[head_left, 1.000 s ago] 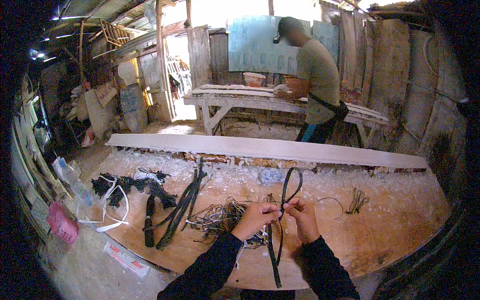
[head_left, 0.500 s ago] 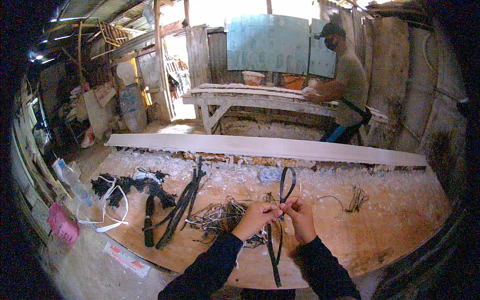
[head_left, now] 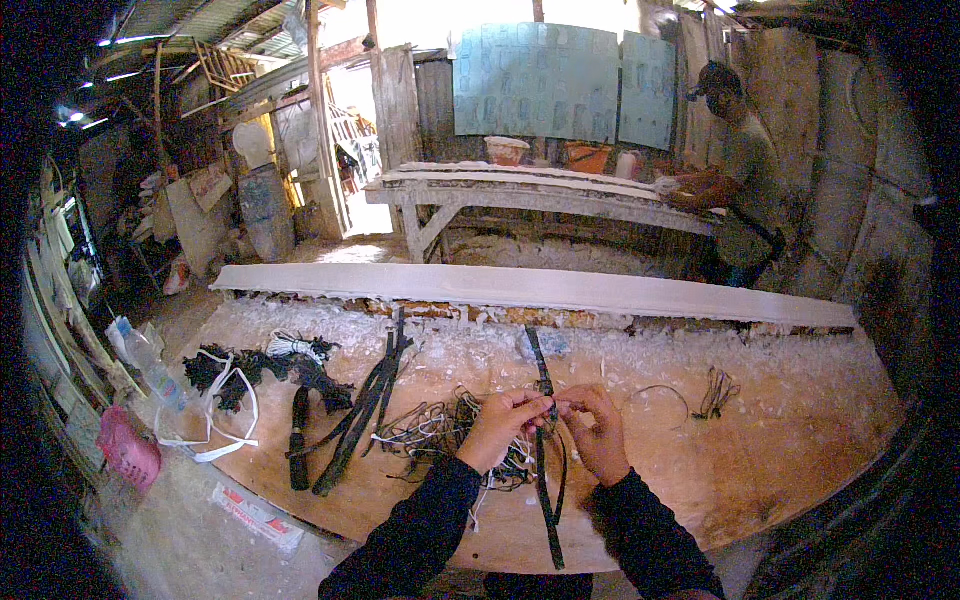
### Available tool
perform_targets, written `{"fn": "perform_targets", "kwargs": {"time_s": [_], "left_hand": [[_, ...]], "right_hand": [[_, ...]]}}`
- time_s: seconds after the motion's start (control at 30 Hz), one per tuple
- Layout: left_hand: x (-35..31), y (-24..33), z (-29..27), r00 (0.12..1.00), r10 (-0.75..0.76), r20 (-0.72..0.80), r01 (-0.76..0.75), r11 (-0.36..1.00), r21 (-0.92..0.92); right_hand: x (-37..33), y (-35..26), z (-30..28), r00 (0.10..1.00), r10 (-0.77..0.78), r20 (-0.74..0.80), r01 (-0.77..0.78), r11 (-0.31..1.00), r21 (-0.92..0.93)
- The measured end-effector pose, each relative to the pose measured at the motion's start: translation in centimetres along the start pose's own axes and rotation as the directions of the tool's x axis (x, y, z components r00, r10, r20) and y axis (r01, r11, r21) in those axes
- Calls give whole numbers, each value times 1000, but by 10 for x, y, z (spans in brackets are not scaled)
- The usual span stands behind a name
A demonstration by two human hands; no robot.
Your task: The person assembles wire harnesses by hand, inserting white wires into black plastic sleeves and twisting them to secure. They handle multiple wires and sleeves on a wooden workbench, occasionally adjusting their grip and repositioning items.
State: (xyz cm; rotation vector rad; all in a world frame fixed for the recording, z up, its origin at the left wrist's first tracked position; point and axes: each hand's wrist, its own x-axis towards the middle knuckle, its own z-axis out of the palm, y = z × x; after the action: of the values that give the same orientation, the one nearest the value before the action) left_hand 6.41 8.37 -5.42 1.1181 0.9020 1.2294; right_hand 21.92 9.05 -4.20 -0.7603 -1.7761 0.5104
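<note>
My left hand point(head_left: 505, 428) and my right hand point(head_left: 597, 432) meet over the board, both pinching a flat black strap point(head_left: 541, 470) at its middle. Above my fingers one straight length of the strap points away from me. Below them it hangs toward the near edge, with a second, thinner strand beside it. What exactly sits between the fingertips is too small to make out. A tangle of black and white cords point(head_left: 430, 432) lies just left of my left hand. Farther left are several long black strips point(head_left: 365, 420) and a short black bundle point(head_left: 298, 440).
A white-coated ledge point(head_left: 530, 293) runs along the board's far side. A small cord coil point(head_left: 716, 394) lies to the right. At left are a black frayed bundle point(head_left: 240, 378), a white strap point(head_left: 250, 420), a plastic bottle point(head_left: 150, 370) and a pink bag point(head_left: 128, 448). Another person point(head_left: 745, 150) works at a far bench point(head_left: 560, 205).
The strap's loop above my fingers is gone; a straight length stands there now. My hands have shifted slightly and stay together. The other person has moved right along the bench.
</note>
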Motion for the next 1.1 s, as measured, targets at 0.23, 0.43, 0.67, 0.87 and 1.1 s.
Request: {"fn": "perform_targets", "kwargs": {"time_s": [0.23, 0.43, 0.67, 0.87, 1.1], "left_hand": [[1, -2, -1, 995, -77, -57, 71, 992, -103], [1, 0, 1, 993, -105, -57, 100, 991, -89], [-1, 4, 5, 992, -99, -73, 93, 993, -79], [-2, 6, 5, 993, -88, -74, 83, 994, -66], [-2, 3, 6, 991, -126, -32, 122, 988, -99]], "right_hand": [[-1, -4, -1, 976, -210, 57, 218, 940, -264], [-5, -5, -2, 979, -183, 86, 202, 909, -366], [-5, -6, 2, 983, -182, 2, 173, 935, -311], [-5, -7, 0, 977, -203, 70, 215, 936, -278], [-7, -13, 5, 929, 356, -96, -312, 898, 311]]}}
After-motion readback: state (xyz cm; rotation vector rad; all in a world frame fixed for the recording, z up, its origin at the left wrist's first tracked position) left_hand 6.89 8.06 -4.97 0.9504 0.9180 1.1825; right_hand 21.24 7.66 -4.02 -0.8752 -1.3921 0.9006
